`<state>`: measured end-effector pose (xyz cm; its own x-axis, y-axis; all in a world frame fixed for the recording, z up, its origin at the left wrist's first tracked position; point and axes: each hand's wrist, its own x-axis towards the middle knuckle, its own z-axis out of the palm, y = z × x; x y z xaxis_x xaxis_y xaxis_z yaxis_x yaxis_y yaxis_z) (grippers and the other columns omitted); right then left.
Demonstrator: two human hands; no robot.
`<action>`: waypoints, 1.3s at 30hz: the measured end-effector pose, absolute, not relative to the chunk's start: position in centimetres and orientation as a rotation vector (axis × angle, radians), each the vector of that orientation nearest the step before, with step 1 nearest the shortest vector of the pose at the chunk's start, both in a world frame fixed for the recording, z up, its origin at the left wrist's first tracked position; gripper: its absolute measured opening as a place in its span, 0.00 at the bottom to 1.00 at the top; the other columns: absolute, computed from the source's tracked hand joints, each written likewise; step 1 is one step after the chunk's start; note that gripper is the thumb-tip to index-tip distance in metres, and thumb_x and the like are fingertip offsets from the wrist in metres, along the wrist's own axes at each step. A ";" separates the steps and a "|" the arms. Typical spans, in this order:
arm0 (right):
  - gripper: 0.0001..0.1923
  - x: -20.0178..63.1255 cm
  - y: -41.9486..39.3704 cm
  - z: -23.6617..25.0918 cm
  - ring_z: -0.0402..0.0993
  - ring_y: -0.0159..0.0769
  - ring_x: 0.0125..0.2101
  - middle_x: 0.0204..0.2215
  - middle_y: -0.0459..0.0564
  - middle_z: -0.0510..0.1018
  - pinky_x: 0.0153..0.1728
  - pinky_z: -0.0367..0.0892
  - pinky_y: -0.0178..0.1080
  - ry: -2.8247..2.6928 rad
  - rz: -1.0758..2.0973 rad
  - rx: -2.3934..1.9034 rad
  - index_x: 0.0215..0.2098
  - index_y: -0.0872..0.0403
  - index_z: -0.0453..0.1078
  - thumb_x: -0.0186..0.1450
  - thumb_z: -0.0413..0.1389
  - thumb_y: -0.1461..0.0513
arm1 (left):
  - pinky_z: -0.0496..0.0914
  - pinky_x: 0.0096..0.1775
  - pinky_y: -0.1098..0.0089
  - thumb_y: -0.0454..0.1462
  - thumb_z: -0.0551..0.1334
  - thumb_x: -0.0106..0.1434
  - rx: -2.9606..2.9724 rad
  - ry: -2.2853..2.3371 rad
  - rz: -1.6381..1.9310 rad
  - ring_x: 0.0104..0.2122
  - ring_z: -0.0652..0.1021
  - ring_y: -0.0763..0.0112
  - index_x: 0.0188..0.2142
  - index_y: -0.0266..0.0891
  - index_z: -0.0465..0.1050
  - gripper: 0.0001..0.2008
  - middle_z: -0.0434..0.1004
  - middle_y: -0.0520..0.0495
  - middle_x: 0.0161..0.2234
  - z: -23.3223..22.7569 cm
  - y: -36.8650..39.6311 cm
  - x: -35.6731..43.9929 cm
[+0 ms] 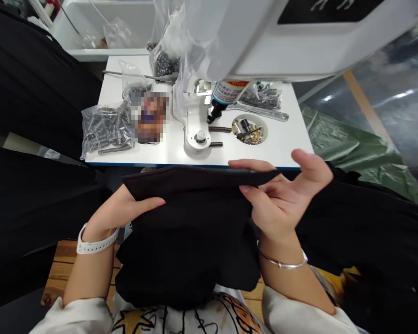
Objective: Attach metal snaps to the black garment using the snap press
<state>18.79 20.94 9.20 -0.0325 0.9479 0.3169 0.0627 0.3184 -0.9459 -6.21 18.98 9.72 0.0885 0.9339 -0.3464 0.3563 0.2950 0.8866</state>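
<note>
A piece of black fabric [191,222] hangs in front of me, its upper edge folded over into a straight band. My left hand [125,208] grips the band's left end, thumb on the near side and the other fingers hidden behind the cloth. At the right end, my right hand [282,199] pinches the band between thumb and fingers, with another finger raised. Just beyond the cloth stands a white press machine [198,125]; its lower post carries a small round die [200,135]. The fabric is held nearer to me than this post.
On the white table [282,144] lie a bag of dark metal parts [106,125], a wrench [261,111] and a round recess with small brass parts [249,131]. The machine's head [264,41] overhangs the table. Black cloth [28,199] hangs at the left.
</note>
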 end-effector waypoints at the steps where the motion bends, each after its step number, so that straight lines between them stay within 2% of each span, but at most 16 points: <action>1: 0.24 18.9 21.1 9.3 0.74 0.33 0.30 0.39 0.42 0.75 0.21 0.65 0.33 -1.407 0.968 -1.036 0.48 0.36 0.53 0.58 0.55 0.64 | 0.72 0.43 0.65 0.46 0.66 0.50 1.278 1.486 0.664 0.43 0.75 0.59 0.43 0.38 0.72 0.23 0.75 0.45 0.44 9.8 19.2 -6.2; 3: 0.19 19.4 22.0 9.2 0.71 0.29 0.23 0.35 0.42 0.75 0.20 0.63 0.32 -1.477 1.114 -1.121 0.43 0.41 0.58 0.57 0.56 0.65 | 0.72 0.43 0.65 0.47 0.64 0.52 1.294 1.488 0.684 0.43 0.75 0.59 0.44 0.38 0.71 0.22 0.75 0.46 0.44 9.6 19.5 -6.0; 5: 0.11 20.2 23.7 8.3 0.70 0.30 0.23 0.32 0.45 0.75 0.24 0.66 0.34 -1.572 1.204 -1.269 0.40 0.47 0.63 0.58 0.55 0.62 | 0.71 0.44 0.64 0.47 0.61 0.54 1.318 1.480 0.688 0.43 0.75 0.60 0.43 0.38 0.72 0.20 0.76 0.46 0.43 9.2 19.8 -5.6; 8: 0.13 21.5 26.8 6.1 0.69 0.35 0.31 0.35 0.51 0.74 0.32 0.67 0.40 -1.621 0.848 -1.609 0.39 0.53 0.68 0.57 0.54 0.59 | 0.68 0.47 0.66 0.47 0.59 0.57 1.387 1.436 0.610 0.44 0.73 0.63 0.43 0.38 0.71 0.19 0.75 0.47 0.41 8.4 19.8 -4.8; 10: 0.17 21.9 28.7 4.5 0.68 0.37 0.31 0.36 0.52 0.73 0.34 0.66 0.42 -1.678 0.603 -1.726 0.41 0.54 0.69 0.53 0.57 0.58 | 0.69 0.42 0.70 0.47 0.59 0.57 1.450 1.313 0.455 0.39 0.74 0.65 0.40 0.37 0.71 0.17 0.76 0.47 0.37 8.1 19.5 -4.0; 12: 0.18 21.9 30.0 3.2 0.67 0.37 0.31 0.35 0.52 0.73 0.34 0.66 0.42 -1.790 0.547 -1.713 0.39 0.55 0.71 0.51 0.59 0.57 | 0.68 0.33 0.74 0.44 0.60 0.57 1.531 1.029 0.276 0.30 0.74 0.71 0.33 0.35 0.72 0.13 0.75 0.49 0.29 7.6 19.1 -3.0; 15: 0.11 21.3 30.8 2.0 0.67 0.35 0.29 0.30 0.50 0.72 0.35 0.66 0.41 -1.825 0.498 -1.633 0.32 0.56 0.72 0.53 0.58 0.58 | 0.62 0.26 0.78 0.38 0.60 0.57 1.580 0.643 0.134 0.23 0.70 0.78 0.28 0.35 0.71 0.07 0.71 0.53 0.22 6.5 18.3 -1.4; 17: 0.08 20.8 30.9 1.5 0.67 0.35 0.29 0.28 0.50 0.72 0.34 0.66 0.40 -1.785 0.436 -1.615 0.30 0.56 0.72 0.55 0.57 0.60 | 0.61 0.25 0.79 0.36 0.61 0.56 1.559 0.605 0.119 0.23 0.69 0.79 0.28 0.35 0.71 0.05 0.70 0.53 0.22 5.6 17.8 -0.6; 21: 0.10 20.3 31.2 1.0 0.68 0.35 0.30 0.31 0.50 0.73 0.33 0.66 0.39 -1.776 0.402 -1.571 0.34 0.55 0.73 0.55 0.57 0.60 | 0.61 0.27 0.79 0.36 0.61 0.57 1.511 0.593 0.151 0.24 0.70 0.78 0.29 0.34 0.70 0.06 0.71 0.52 0.25 4.1 17.4 0.0; 26: 0.06 20.3 31.2 0.7 0.68 0.33 0.27 0.27 0.49 0.73 0.30 0.65 0.37 -1.699 0.350 -1.518 0.28 0.55 0.73 0.57 0.55 0.63 | 0.62 0.28 0.79 0.37 0.60 0.57 1.491 0.594 0.161 0.24 0.68 0.78 0.28 0.33 0.70 0.07 0.70 0.52 0.24 3.5 17.6 -0.2; 30: 0.06 20.8 31.0 1.0 0.62 0.29 0.22 0.20 0.44 0.68 0.25 0.61 0.35 -1.633 0.334 -1.605 0.20 0.55 0.70 0.51 0.60 0.61 | 0.61 0.28 0.78 0.38 0.60 0.57 1.466 0.599 0.171 0.24 0.68 0.78 0.27 0.33 0.69 0.08 0.68 0.53 0.24 3.3 17.5 -0.2; 33: 0.07 21.2 31.0 1.8 0.61 0.28 0.21 0.17 0.43 0.67 0.25 0.59 0.34 -1.591 0.421 -1.664 0.18 0.55 0.70 0.48 0.63 0.61 | 0.61 0.27 0.78 0.38 0.60 0.57 1.458 0.624 0.171 0.24 0.67 0.79 0.27 0.34 0.68 0.08 0.67 0.53 0.23 3.2 17.2 -0.4; 36: 0.06 21.2 31.3 3.1 0.61 0.27 0.18 0.16 0.43 0.69 0.21 0.58 0.33 -1.404 0.716 -1.680 0.22 0.55 0.72 0.50 0.61 0.60 | 0.61 0.27 0.78 0.39 0.60 0.56 1.436 0.659 0.159 0.24 0.66 0.79 0.27 0.34 0.68 0.08 0.66 0.54 0.24 3.1 16.9 -0.8; 39: 0.10 20.5 31.5 4.9 0.58 0.24 0.14 0.14 0.42 0.67 0.16 0.55 0.31 -1.301 0.996 -1.559 0.27 0.56 0.74 0.53 0.58 0.57 | 0.61 0.28 0.78 0.39 0.60 0.56 1.419 0.651 0.171 0.24 0.66 0.79 0.27 0.34 0.68 0.08 0.66 0.55 0.23 3.0 16.8 -0.9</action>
